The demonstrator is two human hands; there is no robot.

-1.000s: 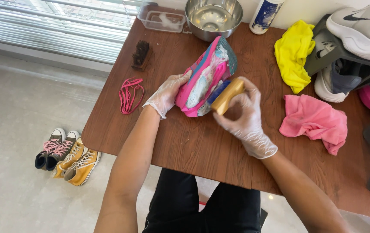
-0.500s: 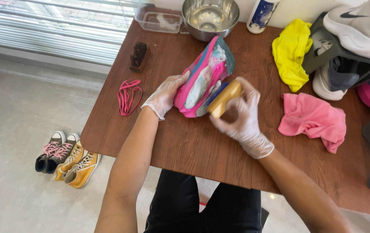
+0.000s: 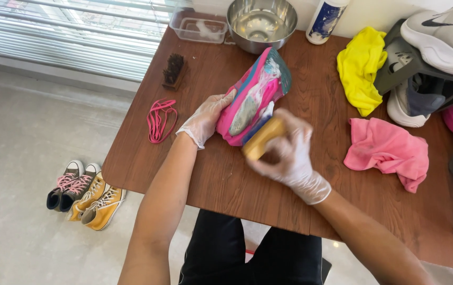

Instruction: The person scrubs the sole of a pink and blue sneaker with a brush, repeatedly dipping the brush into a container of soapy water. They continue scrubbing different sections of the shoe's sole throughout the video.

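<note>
Gloved left hand (image 3: 205,119) is gripping a soapy pink sneaker (image 3: 253,97) on the brown table (image 3: 226,179) while the gloved right hand (image 3: 289,155) is pressing a wooden brush (image 3: 262,138) against it, pink laces (image 3: 159,120) lying just left, pink cloth (image 3: 387,150) sitting off right.

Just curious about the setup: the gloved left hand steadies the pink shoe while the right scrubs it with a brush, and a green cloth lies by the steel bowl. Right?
Nearly. The cloth near the steel bowl is yellow, not green, as the head view shows. The left hand does steady the pink shoe, and the right hand holds the brush.
</note>
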